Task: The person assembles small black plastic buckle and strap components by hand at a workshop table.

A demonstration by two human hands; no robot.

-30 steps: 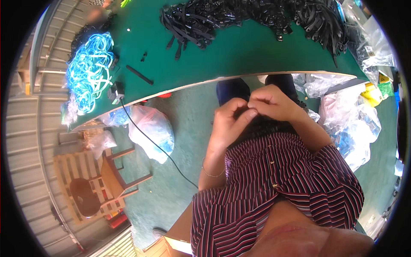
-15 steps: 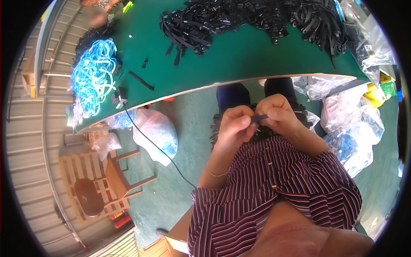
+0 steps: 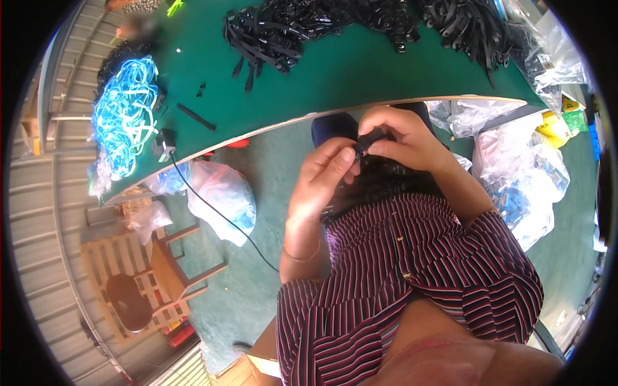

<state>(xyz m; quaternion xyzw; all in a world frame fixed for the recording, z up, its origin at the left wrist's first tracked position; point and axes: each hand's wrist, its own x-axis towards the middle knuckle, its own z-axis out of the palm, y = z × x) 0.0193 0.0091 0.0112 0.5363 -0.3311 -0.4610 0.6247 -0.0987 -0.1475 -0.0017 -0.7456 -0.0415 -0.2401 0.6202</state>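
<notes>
Both hands are up close together just below the near edge of the green surface (image 3: 360,77), working on one small black part (image 3: 368,140). The left hand (image 3: 325,177) has its fingers curled with the thumb and forefinger pinching the lower end of that part, and the right hand (image 3: 402,138) is clenched around the upper end, so the piece sits right between the two sets of fingertips, held over the lap and off the surface. Most of it is hidden by the fingers, so can't tell its exact shape. Up on the surface there's a big heap of black straps (image 3: 360,26) along the far side, well apart from the hands, a tangle of blue cords (image 3: 125,116) off to the left, and a lone black stick (image 3: 196,117) lying near it. A black cable (image 3: 219,215) hangs down from the left edge past a clear plastic bag (image 3: 222,193) on the floor, and more plastic bags (image 3: 521,174) are piled on the right.
</notes>
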